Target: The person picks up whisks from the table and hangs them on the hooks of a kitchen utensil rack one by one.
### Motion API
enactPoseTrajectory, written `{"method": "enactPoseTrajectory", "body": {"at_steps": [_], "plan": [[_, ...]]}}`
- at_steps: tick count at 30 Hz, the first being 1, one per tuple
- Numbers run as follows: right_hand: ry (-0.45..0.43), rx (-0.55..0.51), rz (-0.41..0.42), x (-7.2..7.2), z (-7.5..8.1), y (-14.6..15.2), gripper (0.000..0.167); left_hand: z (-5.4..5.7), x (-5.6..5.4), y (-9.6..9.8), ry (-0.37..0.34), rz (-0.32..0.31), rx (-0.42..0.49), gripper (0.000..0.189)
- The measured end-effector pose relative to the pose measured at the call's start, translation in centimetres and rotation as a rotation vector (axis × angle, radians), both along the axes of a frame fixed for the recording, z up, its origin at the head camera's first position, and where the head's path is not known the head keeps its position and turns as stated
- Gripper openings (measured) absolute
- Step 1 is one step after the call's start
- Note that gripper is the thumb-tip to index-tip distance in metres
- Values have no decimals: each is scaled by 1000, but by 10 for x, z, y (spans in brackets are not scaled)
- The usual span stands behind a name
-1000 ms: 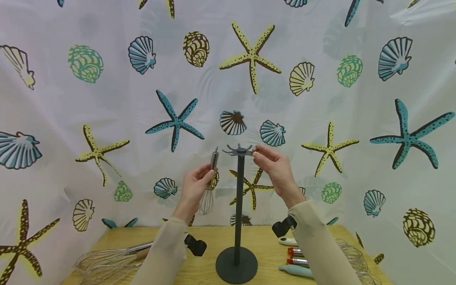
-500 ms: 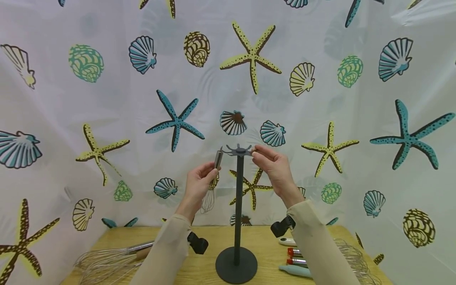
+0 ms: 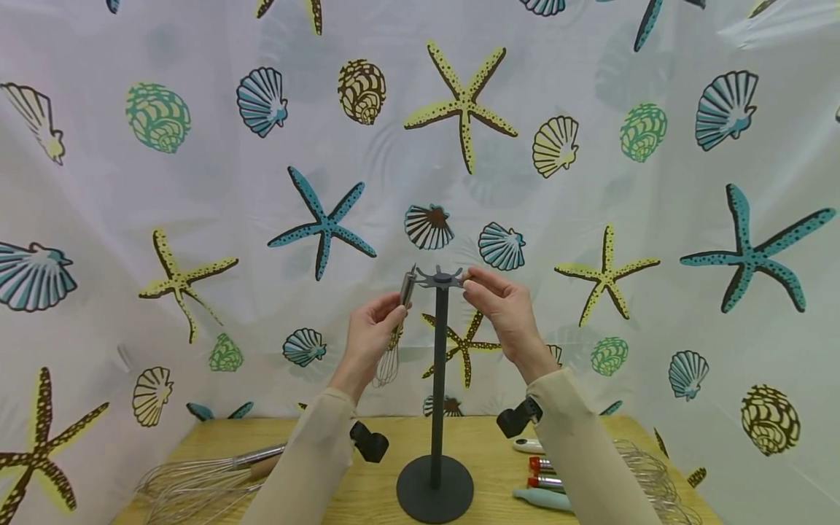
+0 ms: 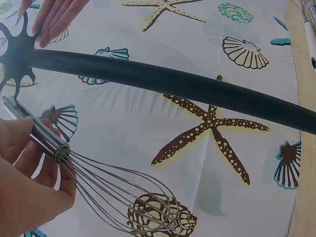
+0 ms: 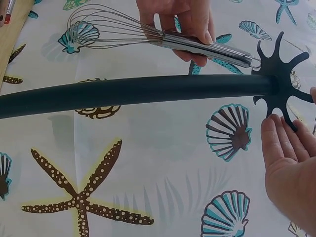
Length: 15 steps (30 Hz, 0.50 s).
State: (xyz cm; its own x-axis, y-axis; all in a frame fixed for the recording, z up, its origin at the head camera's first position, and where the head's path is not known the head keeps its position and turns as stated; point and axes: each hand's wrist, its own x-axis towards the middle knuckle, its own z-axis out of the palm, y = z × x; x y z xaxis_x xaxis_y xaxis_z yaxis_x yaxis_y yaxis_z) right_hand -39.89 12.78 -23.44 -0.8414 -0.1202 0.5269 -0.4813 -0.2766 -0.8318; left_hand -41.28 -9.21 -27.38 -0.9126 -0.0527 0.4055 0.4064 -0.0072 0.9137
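Observation:
My left hand (image 3: 370, 335) grips a small steel whisk (image 3: 407, 289) by its handle, the wires hanging down. Its hanging loop (image 5: 255, 63) overlaps one hook of the black utensil stand (image 3: 439, 364) in the right wrist view. The stand is upright, with a ring of curved hooks (image 4: 19, 54) at the top of its pole. On the other side, my right hand (image 3: 508, 306) pinches a hook between thumb and fingers. In the right wrist view its fingers (image 5: 273, 138) lie against the hooks, while the thumb is mostly cut off by the frame edge.
Several large whisks (image 3: 197, 477) lie on the wooden table (image 3: 367, 503) at the left. At the right are red-tipped utensils (image 3: 541, 464), a pale teal handle (image 3: 545, 499), a white handle (image 3: 529, 445) and wire whisks (image 3: 650, 474). A shell-and-starfish curtain (image 3: 394, 160) hangs behind.
My left hand has carried the whisk right and slightly up, bringing its loop from beside the stand to one of the hooks. The right hand has stayed nearly still on its hook.

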Motion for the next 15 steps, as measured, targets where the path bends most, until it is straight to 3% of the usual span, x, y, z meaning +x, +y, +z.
{"method": "enactPoseTrajectory", "body": {"at_steps": [15], "plan": [[-1, 8, -6, 2, 0, -1, 42, -1, -2, 1, 3, -9, -8, 28]]}}
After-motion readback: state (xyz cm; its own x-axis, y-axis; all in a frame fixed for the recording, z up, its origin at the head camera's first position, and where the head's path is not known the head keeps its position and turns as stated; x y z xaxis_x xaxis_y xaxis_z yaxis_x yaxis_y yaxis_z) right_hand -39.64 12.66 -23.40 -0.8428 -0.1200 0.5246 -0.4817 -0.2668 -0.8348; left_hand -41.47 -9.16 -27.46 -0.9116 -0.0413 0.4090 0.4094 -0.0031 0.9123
